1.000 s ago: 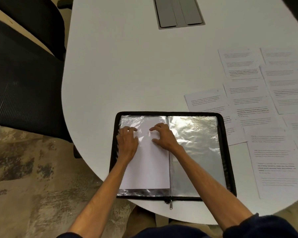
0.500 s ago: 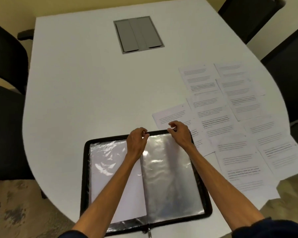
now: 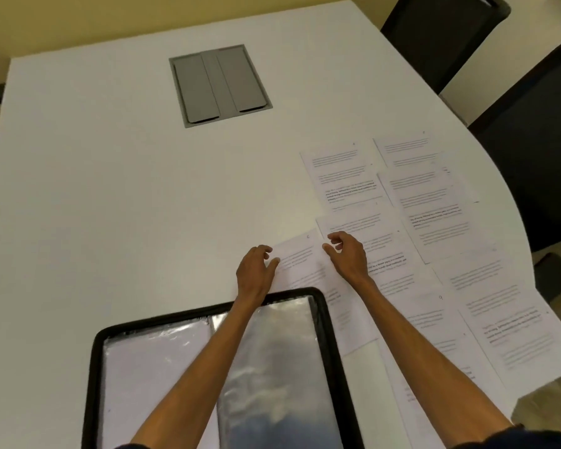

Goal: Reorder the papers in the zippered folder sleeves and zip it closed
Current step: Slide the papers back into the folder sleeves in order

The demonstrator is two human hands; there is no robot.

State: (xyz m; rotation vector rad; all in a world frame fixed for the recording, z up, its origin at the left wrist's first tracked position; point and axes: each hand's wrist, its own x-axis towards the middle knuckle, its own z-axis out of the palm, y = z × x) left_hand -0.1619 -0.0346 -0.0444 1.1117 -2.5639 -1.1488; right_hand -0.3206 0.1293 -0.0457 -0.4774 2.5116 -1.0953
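A wide white surface (image 3: 110,189) fills the view, seen from above by the person working at it. Two dark chairs (image 3: 538,140) stand past its curved edge, far to the right of the folder.

The folder (image 3: 93,367), black-edged with its zip undone, lies open flat at the near edge, directly in front of the person, so both sides are within reach. Its left sleeve (image 3: 149,367) holds a white page. Its right sleeve (image 3: 272,351) is shiny clear plastic and looks empty, so it is probably the next to be filled.

To the right of the folder and beyond it, printed papers (image 3: 434,205) lie face up in overlapping rows. This is probably so their page marks can be read and the order worked out. A grey panel (image 3: 219,85) is set into the surface well beyond the folder.

One sheet (image 3: 300,257) lies tilted just past the folder's far right corner, the nearest of the spread. Both forearms reach towards it, the left one crossing over the folder.

The left hand (image 3: 256,270) sits at the sheet's left edge. Its thumb touches the paper, and its fingers are loosely curled and apart from the thumb. The right hand (image 3: 347,254) is at the sheet's right side, with thumb and bent fingers apart and not clamped on anything.

It looks as if this sheet is about to be picked up for the empty sleeve. Zipping the folder shut seems a long way off.
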